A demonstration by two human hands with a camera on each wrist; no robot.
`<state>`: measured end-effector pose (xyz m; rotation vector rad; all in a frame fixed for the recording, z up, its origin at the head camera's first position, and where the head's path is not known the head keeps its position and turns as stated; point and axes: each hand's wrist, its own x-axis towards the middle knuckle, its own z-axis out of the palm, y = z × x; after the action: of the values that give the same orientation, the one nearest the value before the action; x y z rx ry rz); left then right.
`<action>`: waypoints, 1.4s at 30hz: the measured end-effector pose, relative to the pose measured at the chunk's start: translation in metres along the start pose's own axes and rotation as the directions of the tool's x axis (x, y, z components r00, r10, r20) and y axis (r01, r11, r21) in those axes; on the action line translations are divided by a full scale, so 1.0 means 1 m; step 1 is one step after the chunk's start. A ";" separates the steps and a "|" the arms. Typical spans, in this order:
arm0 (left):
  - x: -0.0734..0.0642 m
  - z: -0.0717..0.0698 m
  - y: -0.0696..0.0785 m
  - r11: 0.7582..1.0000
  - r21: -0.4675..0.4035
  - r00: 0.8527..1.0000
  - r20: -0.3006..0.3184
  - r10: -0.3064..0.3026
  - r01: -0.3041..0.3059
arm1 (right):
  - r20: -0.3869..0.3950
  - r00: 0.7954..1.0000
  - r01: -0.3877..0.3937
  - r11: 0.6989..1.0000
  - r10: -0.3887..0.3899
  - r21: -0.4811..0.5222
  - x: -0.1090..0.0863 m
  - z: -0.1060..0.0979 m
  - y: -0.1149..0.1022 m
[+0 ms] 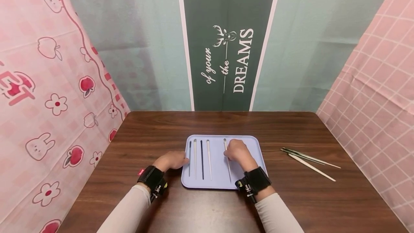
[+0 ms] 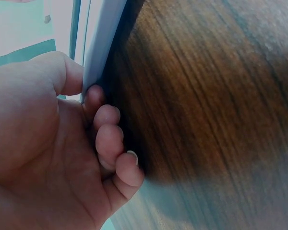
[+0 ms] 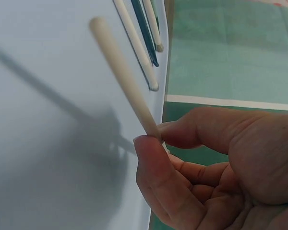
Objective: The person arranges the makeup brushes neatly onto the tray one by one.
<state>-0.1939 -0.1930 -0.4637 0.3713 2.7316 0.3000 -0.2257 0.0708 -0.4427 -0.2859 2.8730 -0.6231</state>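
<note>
A lilac tray (image 1: 217, 183) lies on the table. My left hand (image 1: 173, 160) grips its left rim (image 2: 100, 48), thumb on the inner side and curled fingers against the outside. Over the tray's right half, my right hand (image 1: 238, 151) pinches a slim cream chopstick (image 3: 122, 74) between thumb and index finger. It is tilted, and its shadow falls on the tray floor. Left of it several chopsticks lie side by side in the tray: a grey-green one (image 1: 189, 159), a cream one (image 1: 195, 161), a dark blue one (image 1: 202, 161) and another cream one (image 1: 209, 161).
On the table right of the tray, a loose group holds green chopsticks (image 1: 304, 155) and pale ones (image 1: 312, 167). The brown wooden table (image 1: 155, 128) meets a green printed curtain (image 1: 223, 100) at the back. Pink cloths hang at both sides.
</note>
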 end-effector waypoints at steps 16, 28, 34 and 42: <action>0.000 0.001 0.000 1.000 0.004 1.000 0.001 -0.002 0.002 | 0.050 0.997 -0.049 0.998 0.051 -0.039 0.005 0.007 -0.021; -0.003 -0.002 0.003 1.000 0.008 1.000 -0.019 0.009 -0.009 | 0.069 0.995 -0.065 0.997 0.068 -0.039 0.012 0.012 -0.028; -0.003 -0.001 0.003 1.000 0.009 1.000 -0.005 -0.002 0.002 | 0.085 0.993 -0.079 0.996 0.081 -0.028 0.014 0.015 -0.031; -0.001 0.000 0.002 1.000 0.009 1.000 0.005 -0.009 0.009 | 0.086 0.993 -0.075 0.997 0.078 -0.037 0.015 0.017 -0.033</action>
<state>-0.1926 -0.1910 -0.4624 0.3621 2.7302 0.2842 -0.2311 0.0315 -0.4465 -0.2020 2.7977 -0.5352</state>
